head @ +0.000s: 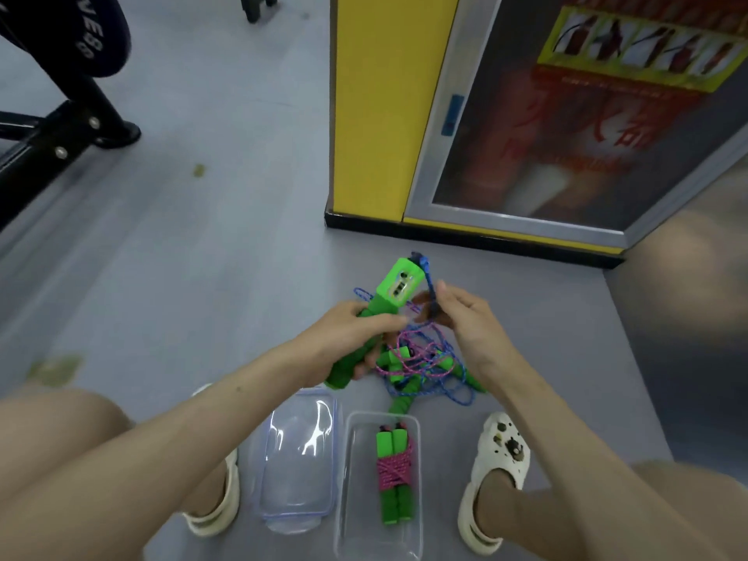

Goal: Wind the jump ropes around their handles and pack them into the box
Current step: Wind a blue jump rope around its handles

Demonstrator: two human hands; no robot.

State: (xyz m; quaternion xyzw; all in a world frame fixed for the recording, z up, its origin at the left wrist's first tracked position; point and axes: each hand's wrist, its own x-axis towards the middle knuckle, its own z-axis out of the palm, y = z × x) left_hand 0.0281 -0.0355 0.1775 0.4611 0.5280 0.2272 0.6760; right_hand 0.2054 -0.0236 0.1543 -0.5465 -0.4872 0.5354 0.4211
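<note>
- One clear rectangular plastic box [360, 532] on the floor holds one pink-wound bundle [394, 467]; one clear lid [297, 471] lies just beside it.
- Loose tangle [421, 366] of braided pink and blue ropes lies beyond.
- Left grip [352, 330] wraps the blocky green handle [398, 285]; right grip [465, 313] pinches the blue cord [430, 283].

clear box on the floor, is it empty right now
No, a jump rope wound round its green handles lies inside the box.

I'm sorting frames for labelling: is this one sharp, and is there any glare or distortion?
Head view: motion blur smears the poster and the right hand pinching the blue rope; the left hand gripping the handle is sharper; glare streaks the lid; wide-angle bending curves the edges.
</note>
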